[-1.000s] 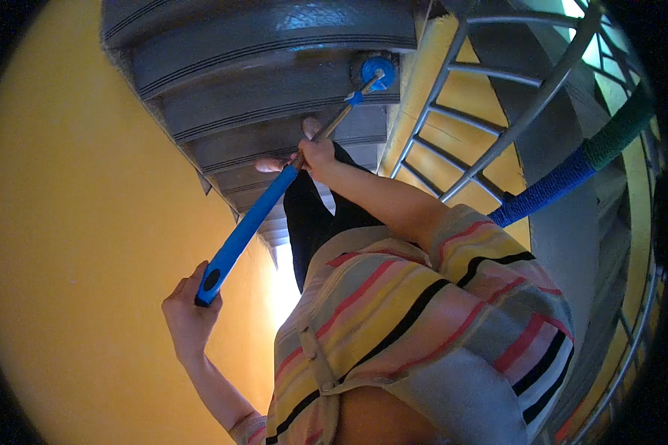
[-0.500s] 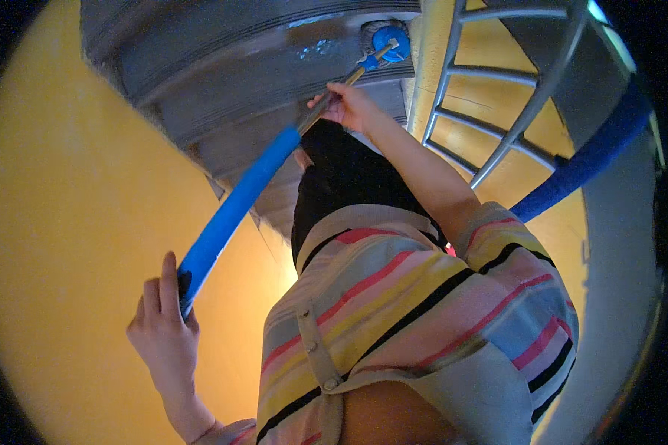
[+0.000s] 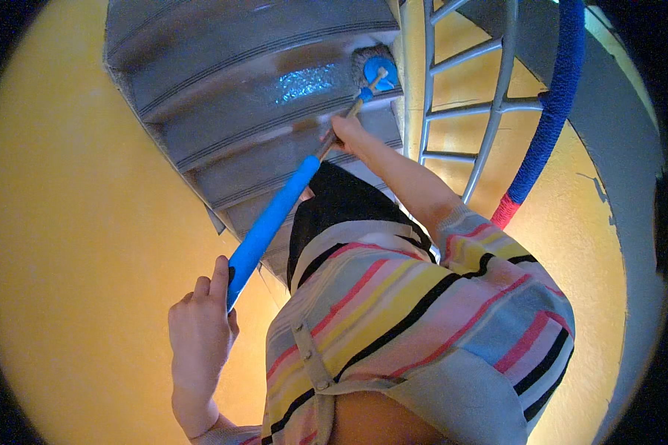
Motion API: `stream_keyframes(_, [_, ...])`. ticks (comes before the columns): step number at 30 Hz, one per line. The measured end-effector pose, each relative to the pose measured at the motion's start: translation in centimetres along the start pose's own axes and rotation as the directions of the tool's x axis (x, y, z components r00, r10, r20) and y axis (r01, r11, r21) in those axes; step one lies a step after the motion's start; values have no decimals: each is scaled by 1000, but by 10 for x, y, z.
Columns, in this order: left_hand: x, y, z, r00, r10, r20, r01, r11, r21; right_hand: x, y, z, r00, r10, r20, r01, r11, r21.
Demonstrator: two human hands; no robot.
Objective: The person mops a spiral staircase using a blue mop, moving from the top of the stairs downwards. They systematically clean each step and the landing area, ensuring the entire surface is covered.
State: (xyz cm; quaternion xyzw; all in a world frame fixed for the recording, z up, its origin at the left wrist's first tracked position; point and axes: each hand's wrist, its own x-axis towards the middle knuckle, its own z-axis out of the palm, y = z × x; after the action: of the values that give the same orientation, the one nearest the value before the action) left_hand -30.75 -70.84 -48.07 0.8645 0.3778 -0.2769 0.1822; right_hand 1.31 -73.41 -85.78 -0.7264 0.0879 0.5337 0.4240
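A mop point(image 3: 278, 215) with a blue-sleeved handle slants across the view from lower left to upper right. My left hand point(image 3: 202, 315) is closed round the lower end of its handle. Farther up, my right hand point(image 3: 346, 133) grips the bare part of the pole. The mop's round blue head point(image 3: 379, 73), with grey fibres at its rim, rests on a grey stair tread point(image 3: 260, 85) at the right end, near the railing side. A wet, shiny patch point(image 3: 306, 83) glistens on that tread, left of the mop head.
Curved grey stairs point(image 3: 223, 141) with ridged edges run down toward me. Right of them stands a grey metal railing point(image 3: 499, 81), its handrail wrapped in blue and red cord point(image 3: 553, 111). A yellow wall point(image 3: 67, 222) borders the left side.
Both hands and the handle's lower end have shifted right in view. The mop head sits slightly lower and left, and more of the wet patch shows. The view of the railing has turned.
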Motion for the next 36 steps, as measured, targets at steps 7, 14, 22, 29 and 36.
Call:
stream_keyframes(7, [-50, 1, -32, 999, 0, -35, 0, 1000, 4, -99, 40, -22, 973, 216, 77, -220, 974, 59])
stream_keyframes(14, [-74, 38, -72, 990, -117, -74, 115, 993, -34, -158, 64, -57, 931, 187, 313, -282, 914, 291])
stream_keyframes(22, [-123, 59, -88, 974, -112, -197, 109, 994, -27, -210, 1, -56, 908, -97, 407, -118, 874, 471])
stream_keyframes(29, [-62, 85, -46, 957, -158, -243, 135, 985, -107, -122, -11, -28, 985, -6, 173, -52, 944, 325])
stream_keyframes(36, [-74, 75, -29, 928, -329, -176, 302, 939, -163, -100, 13, 4, 986, 90, 139, -87, 996, -33])
